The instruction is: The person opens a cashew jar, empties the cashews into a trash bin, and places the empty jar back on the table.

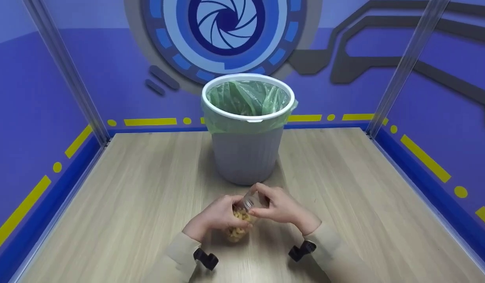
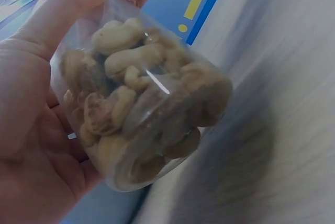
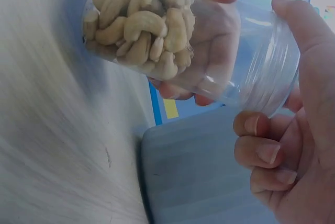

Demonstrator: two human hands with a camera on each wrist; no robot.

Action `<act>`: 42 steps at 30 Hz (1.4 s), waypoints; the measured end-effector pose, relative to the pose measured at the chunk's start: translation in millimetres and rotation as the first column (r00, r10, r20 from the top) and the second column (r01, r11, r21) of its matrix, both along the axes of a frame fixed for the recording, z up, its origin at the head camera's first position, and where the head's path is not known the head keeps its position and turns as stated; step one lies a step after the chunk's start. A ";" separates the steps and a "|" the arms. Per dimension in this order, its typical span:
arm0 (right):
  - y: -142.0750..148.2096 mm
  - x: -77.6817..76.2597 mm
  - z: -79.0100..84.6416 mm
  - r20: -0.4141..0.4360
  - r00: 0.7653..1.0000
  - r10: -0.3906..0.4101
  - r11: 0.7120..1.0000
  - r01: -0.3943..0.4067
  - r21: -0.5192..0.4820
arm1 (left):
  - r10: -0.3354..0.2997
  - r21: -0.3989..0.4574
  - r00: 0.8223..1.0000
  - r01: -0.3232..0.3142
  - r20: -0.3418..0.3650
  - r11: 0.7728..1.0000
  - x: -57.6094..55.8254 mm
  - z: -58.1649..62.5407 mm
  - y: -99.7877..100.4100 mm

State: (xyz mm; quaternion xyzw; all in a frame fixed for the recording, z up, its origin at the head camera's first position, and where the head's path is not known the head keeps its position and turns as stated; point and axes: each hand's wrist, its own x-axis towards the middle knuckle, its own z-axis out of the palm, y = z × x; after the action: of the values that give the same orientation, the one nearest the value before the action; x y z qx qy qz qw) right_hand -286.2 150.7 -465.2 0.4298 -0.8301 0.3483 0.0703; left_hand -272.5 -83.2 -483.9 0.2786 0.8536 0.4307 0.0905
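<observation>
A clear plastic jar (image 1: 237, 234), partly filled with cashews (image 3: 144, 28), is tilted above the table in front of me. My left hand (image 1: 218, 213) grips it around the body, thumb on one side and fingers on the other. At the jar's upper end, my right hand (image 1: 281, 205) holds the clear ribbed lid (image 3: 269, 69) between thumb and curled fingers. In the right wrist view the lid appears to sit on the jar's mouth. The left wrist view shows the jar's base (image 2: 172, 140) with nuts pressed against it.
A grey bin (image 1: 244, 157) lined with a green bag (image 1: 246, 96) stands just beyond my hands at the middle of the wooden table (image 1: 155, 173). Blue-purple panels (image 1: 41, 94) with metal corner posts enclose the table at the back and sides.
</observation>
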 end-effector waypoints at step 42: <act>-1.9 1.6 3.1 0.059 0.995 -0.080 0.994 0.084 -0.066 | 0.039 0.022 0.999 -0.038 -0.026 0.999 2.4 9.8 0.6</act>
State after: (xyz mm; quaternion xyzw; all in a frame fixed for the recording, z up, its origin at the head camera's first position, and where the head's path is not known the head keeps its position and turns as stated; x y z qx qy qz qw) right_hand -284.6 148.8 -462.1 0.3828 -0.8363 0.3852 0.0760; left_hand -270.1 -82.6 -474.1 0.2687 0.8554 0.4377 0.0678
